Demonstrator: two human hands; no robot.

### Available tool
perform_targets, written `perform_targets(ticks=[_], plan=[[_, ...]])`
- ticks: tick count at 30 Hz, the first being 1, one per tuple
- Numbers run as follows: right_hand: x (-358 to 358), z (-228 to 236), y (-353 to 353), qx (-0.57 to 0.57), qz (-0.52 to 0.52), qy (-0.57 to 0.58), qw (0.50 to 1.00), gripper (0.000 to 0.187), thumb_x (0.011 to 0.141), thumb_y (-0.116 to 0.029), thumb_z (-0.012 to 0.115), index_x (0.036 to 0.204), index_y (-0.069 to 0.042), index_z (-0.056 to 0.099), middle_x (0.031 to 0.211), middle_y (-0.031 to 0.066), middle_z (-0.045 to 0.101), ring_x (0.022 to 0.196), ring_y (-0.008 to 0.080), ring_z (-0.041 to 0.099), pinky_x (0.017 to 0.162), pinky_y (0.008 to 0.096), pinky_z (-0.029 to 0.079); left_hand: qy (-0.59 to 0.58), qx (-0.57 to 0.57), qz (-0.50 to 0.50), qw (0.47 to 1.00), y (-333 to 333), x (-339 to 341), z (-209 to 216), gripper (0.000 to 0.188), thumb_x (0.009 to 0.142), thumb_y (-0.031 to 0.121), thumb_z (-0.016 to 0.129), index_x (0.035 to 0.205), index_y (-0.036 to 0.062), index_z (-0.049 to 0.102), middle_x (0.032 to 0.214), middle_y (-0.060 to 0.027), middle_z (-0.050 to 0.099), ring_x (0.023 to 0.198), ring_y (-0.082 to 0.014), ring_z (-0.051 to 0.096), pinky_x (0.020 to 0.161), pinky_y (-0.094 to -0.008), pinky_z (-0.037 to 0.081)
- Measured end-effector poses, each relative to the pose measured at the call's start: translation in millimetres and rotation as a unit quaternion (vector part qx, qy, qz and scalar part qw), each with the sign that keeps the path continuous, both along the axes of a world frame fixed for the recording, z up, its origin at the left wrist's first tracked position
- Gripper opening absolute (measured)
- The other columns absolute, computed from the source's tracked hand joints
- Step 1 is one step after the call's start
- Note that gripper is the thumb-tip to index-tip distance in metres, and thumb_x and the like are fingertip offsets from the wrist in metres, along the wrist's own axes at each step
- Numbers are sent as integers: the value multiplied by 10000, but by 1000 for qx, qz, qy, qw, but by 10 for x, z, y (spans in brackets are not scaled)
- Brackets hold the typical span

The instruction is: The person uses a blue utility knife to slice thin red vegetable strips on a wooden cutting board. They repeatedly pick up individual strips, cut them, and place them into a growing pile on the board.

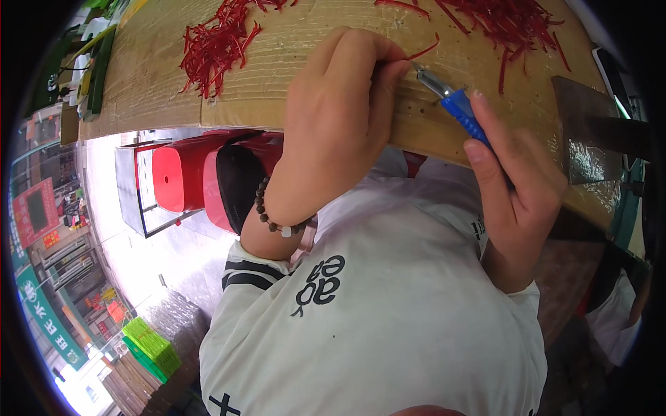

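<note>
Above the near edge of the wooden table, my left hand (pixel 336 111) is closed in a pinch on a thin red strip (pixel 424 50). Its free end sticks out past the fingertips toward the right. My right hand (pixel 524 170) grips the blue handle of a small craft knife (pixel 463 114). The knife's metal tip points up and left, close to the strip and the left fingertips; whether it touches them I cannot tell. What else the left fingers may cover is hidden. A beaded bracelet circles my left wrist.
Heaps of curled red strips lie on the table (pixel 149 62), one heap (pixel 215 52) at left and another (pixel 510 28) at far right. A dark flat plate (pixel 583 132) sits at the right edge. Red stools (pixel 182 177) stand below left, and green baskets (pixel 149 347) stand farther off.
</note>
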State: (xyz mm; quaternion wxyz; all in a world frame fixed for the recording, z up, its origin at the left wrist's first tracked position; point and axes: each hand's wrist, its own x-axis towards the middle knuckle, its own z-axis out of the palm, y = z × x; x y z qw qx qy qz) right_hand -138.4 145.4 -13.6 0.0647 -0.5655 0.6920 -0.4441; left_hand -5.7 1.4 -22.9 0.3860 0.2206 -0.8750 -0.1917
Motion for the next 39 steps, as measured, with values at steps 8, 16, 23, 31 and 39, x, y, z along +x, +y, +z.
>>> perform_targets(ticks=[8,16,23,31,39], plan=[[-4,44,-10,35,4,13,999,345,836,-13,656,1180,-12,650,640,37,455,578,120,408,542,251,339,11,-6,-2,1000,8,12,-20,75,826,-31,648,874,0,599,774,-98,607,656,-195,597,611,-278,471],[38,-40,-105,22,-79,131,988,352,831,4,665,1183,-18,651,642,40,475,578,116,420,543,250,358,39,-53,50,997,56,40,-61,46,847,-31,637,862,-6,602,759,-85,607,641,-154,579,602,-249,457],[-37,-3,-6,-18,-13,44,999,341,842,-12,660,1184,-13,649,682,55,538,583,121,448,549,254,377,50,-3,32,998,-57,42,32,74,816,3,699,866,-1,644,786,-73,637,651,-112,590,612,-220,462],[-92,-79,10,-123,18,-13,992,347,843,-18,663,1187,22,636,726,97,609,607,143,496,569,262,406,-1,-39,-5,999,-452,-335,503,204,878,139,614,1015,-11,596,876,-205,647,827,-362,624,723,-413,488],[-111,-88,7,-137,29,3,990,353,831,-23,674,1180,20,641,706,106,599,567,161,497,530,277,406,-272,-145,238,921,-803,27,349,188,818,234,695,902,69,729,870,-125,649,829,-274,638,736,-372,499]])
